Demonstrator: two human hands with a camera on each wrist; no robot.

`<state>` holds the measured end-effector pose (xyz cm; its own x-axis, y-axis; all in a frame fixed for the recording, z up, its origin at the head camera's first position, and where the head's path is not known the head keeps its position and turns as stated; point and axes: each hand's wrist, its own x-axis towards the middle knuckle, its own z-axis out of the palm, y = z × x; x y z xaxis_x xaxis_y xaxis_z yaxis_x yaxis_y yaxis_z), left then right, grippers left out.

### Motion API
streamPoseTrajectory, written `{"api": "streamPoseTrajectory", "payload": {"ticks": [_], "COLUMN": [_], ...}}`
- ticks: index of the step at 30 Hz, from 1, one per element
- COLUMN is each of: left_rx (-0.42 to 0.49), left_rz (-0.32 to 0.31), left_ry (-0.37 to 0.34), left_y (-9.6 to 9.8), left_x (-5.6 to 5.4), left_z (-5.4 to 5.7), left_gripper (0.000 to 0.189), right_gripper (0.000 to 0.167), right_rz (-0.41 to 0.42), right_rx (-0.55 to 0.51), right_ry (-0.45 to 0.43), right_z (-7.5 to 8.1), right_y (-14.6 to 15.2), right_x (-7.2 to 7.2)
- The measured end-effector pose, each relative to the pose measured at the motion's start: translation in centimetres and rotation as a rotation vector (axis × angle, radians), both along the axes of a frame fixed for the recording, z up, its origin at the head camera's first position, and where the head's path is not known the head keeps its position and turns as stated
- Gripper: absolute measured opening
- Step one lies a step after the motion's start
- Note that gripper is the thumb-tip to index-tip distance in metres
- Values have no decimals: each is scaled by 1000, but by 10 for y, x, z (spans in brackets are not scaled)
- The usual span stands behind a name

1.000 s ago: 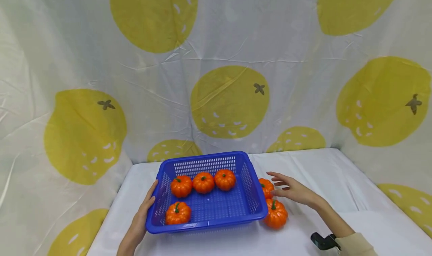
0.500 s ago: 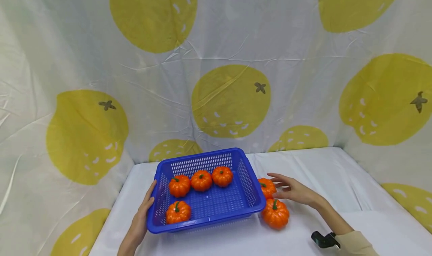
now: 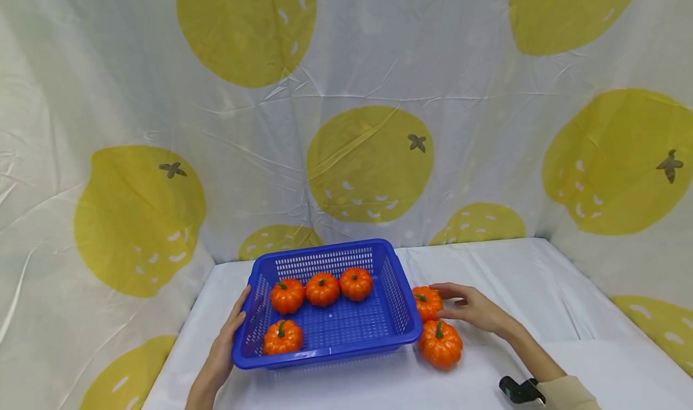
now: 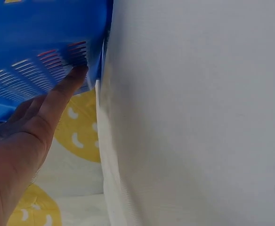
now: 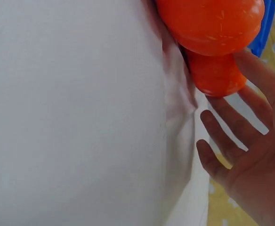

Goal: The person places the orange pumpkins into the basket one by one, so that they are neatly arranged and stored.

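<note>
A blue plastic basket with slotted walls holds several small orange pumpkins. My left hand rests against its left wall; the left wrist view shows the fingers lying nearly straight along the slots. To the basket's right, a back pumpkin and a front pumpkin sit close together on the white cloth. My right hand is at the back pumpkin, thumb on the near side and fingers on the far side, loosely bent. Whether they press on it cannot be told.
White cloth covers the table. A pale curtain printed with yellow lemons hangs behind and at both sides. Near the right sleeve, a small black device is on the right wrist.
My right hand's fingers have come down and in closer around the back pumpkin. The basket has shifted slightly left, with my left hand still against it.
</note>
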<state>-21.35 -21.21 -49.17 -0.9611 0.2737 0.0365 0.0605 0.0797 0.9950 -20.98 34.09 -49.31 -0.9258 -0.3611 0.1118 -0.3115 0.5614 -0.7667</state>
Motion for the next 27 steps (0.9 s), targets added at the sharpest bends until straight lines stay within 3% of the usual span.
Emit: {"api": "streamPoseTrajectory", "payload": {"ticks": [4, 11, 16, 27], "left_rx": [2, 4, 1, 0], "left_rz": [9, 20, 25, 26], "left_ry": [2, 5, 5, 14], "left_y": [1, 2, 3, 3], "left_x": [1, 1, 2, 1], "left_z": [0, -1, -2, -2], "left_gripper": [58, 58, 59, 58], "right_gripper": [56, 70, 71, 70], "right_rz": [-14, -54, -35, -42], "right_rx": [-25, 39, 47, -4], "right_ry": [44, 42, 48, -24], "right_z": [-3, -3, -2, 4], "right_y": [8, 5, 1, 18], "right_x": [1, 1, 1, 5]}}
